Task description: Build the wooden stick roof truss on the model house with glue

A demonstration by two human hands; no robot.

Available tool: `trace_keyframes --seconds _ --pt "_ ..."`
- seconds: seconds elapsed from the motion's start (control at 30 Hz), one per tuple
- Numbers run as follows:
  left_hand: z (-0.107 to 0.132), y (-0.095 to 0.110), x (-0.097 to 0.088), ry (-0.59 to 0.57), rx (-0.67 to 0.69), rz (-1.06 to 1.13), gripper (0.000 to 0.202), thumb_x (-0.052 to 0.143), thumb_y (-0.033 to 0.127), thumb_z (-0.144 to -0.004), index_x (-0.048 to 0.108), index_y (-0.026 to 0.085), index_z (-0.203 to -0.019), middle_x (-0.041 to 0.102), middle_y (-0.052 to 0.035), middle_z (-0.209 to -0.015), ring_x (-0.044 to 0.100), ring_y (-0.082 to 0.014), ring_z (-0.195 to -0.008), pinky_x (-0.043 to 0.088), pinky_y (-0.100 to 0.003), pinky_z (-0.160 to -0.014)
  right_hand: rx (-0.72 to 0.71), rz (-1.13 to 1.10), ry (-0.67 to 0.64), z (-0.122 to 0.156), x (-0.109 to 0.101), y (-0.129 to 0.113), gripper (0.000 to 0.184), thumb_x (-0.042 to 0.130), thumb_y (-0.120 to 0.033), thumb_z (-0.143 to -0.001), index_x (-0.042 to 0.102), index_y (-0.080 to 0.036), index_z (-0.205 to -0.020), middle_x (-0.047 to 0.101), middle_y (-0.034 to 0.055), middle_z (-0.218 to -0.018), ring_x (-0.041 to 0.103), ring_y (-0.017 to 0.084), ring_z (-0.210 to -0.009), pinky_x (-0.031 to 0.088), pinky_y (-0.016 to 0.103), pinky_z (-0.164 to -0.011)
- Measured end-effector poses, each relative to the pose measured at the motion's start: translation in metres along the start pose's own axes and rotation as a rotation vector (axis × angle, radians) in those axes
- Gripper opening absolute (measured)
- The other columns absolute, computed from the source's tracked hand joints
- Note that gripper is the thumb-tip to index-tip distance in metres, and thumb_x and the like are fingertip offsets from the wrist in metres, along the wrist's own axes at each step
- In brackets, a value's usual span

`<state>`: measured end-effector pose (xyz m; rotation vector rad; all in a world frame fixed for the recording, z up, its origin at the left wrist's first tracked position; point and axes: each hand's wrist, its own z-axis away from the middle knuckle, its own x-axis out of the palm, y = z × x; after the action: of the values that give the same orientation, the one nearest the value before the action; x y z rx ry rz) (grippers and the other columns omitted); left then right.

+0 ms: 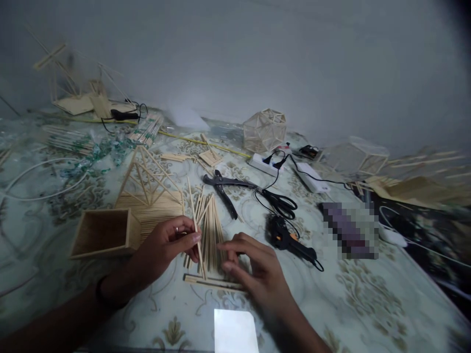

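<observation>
My left hand (pixel 167 245) pinches a thin wooden stick (pixel 195 215) between thumb and fingers, tilted over a loose pile of similar sticks (pixel 211 235). Just right of that pile is my right hand (pixel 261 269), its thumb and index finger apart and nothing visible between them. A few sticks (pixel 217 283) lie crosswise below the pile, partly hidden by the right hand. Behind the left hand stand a wooden box (pixel 131 230) with an open side and a slatted stick panel (pixel 158 211) with a triangular stick frame (pixel 138 176) on it.
Black-handled cutters (pixel 224 193), scissors (pixel 283 203) and a black glue gun (pixel 290 242) lie to the right. Behind them are a power strip (pixel 263 164) and a geometric stick frame (pixel 265 130). Wrapped stick bundles (pixel 69 139) lie left; a white card (pixel 235 331) is in front.
</observation>
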<state>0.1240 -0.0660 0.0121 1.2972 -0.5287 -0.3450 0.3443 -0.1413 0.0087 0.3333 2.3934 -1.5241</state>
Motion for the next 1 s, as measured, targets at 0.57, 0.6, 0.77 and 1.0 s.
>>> trace_keyframes --seconds 0.57,0.6,0.77,1.0 --pt "0.027 0.013 0.011 -0.332 0.138 -0.789 0.023 0.063 0.029 -0.101 0.082 0.019 -0.108 0.083 -0.0063 -0.102 0.074 -0.0214 -0.092 0.051 -0.029 -0.082 0.459 -0.514 0.017 -0.009 -0.010 0.005 0.036 0.079 -0.054 -0.092 0.068 -0.020 -0.086 0.060 -0.0018 -0.066 0.058 0.014 -0.055 0.053 0.027 -0.056" --pt "0.031 0.018 0.011 -0.330 0.158 -0.832 0.023 0.063 0.029 -0.102 0.082 0.019 -0.109 0.083 -0.0071 -0.103 0.074 -0.0224 -0.094 0.052 -0.030 -0.085 0.452 -0.514 0.005 -0.008 -0.013 0.006 0.036 0.079 -0.053 -0.093 0.068 -0.020 -0.084 0.061 -0.0011 -0.067 0.059 0.014 -0.056 0.054 0.027 -0.056" --pt "0.056 0.065 -0.010 -0.312 0.294 -0.821 0.022 0.065 0.030 -0.104 0.080 0.022 -0.118 0.083 -0.0065 -0.116 0.075 -0.0213 -0.106 0.054 -0.031 -0.099 0.445 -0.498 0.085 0.005 -0.031 0.018 0.035 0.076 -0.052 -0.096 0.074 -0.020 -0.083 0.066 0.0031 -0.073 0.061 0.015 -0.058 0.053 0.028 -0.055" --pt "0.078 0.107 -0.078 0.122 0.325 -0.738 0.025 0.062 0.038 -0.104 0.080 0.022 -0.095 0.078 -0.0013 -0.082 0.072 -0.0140 -0.070 0.055 -0.022 -0.065 0.475 -0.511 0.088 -0.004 -0.042 0.005 0.042 0.079 -0.058 -0.091 0.076 -0.018 -0.080 0.066 0.0042 -0.070 0.059 0.015 -0.055 0.055 0.030 -0.054"
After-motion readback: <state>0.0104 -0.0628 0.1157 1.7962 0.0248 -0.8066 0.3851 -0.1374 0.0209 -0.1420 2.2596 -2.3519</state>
